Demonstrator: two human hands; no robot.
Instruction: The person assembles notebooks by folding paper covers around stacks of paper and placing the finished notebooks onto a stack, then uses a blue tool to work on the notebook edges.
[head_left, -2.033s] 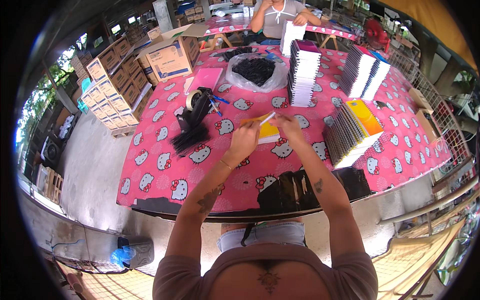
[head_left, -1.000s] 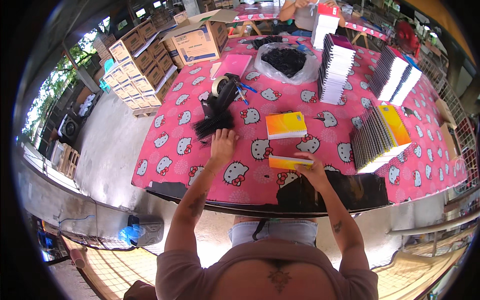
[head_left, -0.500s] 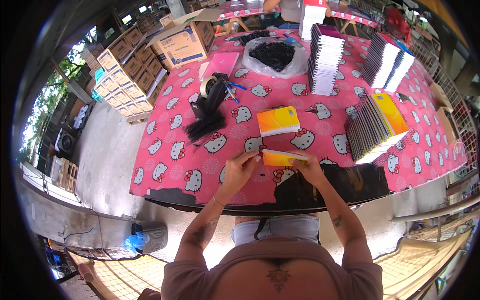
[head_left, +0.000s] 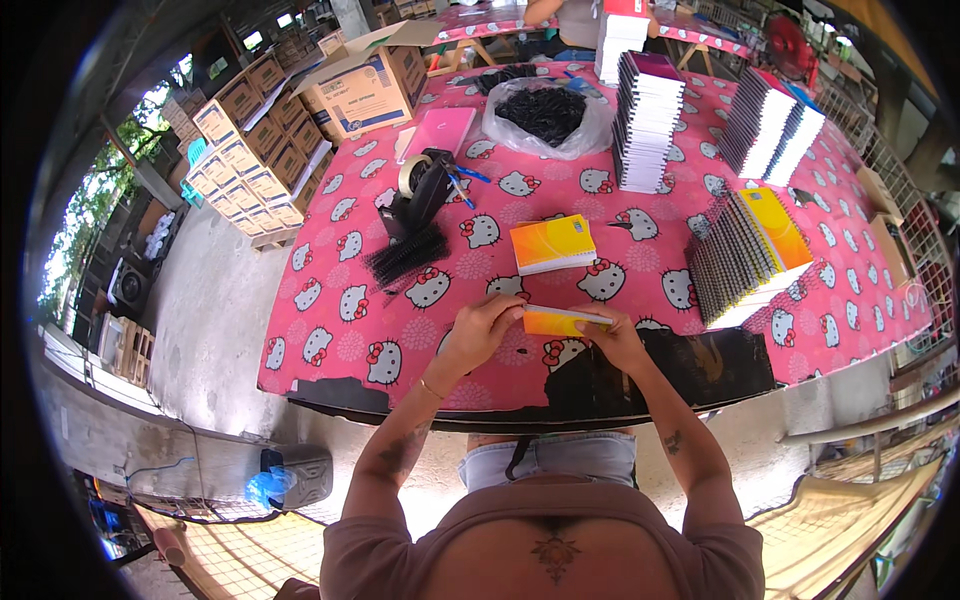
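A small notebook (head_left: 553,322) with a yellow and orange cover is held level above the near part of the table, its white page edge turned upward. My right hand (head_left: 617,340) grips its right end, thumb on top. At the notebook's left end my left hand (head_left: 484,332) is closed in a pinch; what lies between those fingertips is too small to make out. Just beyond them lies a short stack of matching yellow-orange notebooks (head_left: 553,243). Farther right stands a tall stack of coil-bound yellow notebooks (head_left: 745,255).
Black binding coils (head_left: 405,255) lie left, near a tape dispenser (head_left: 418,195) and blue pens (head_left: 464,186). Behind are a plastic bag of black coils (head_left: 545,115) and notebook stacks (head_left: 648,125). Cartons (head_left: 365,90) stand back left. The pink tablecloth (head_left: 330,335) is torn along the front edge.
My left fingertips have come in closer against the notebook's left end, and the notebook has tilted slightly. My right hand keeps its hold. The whole view has shifted a little.
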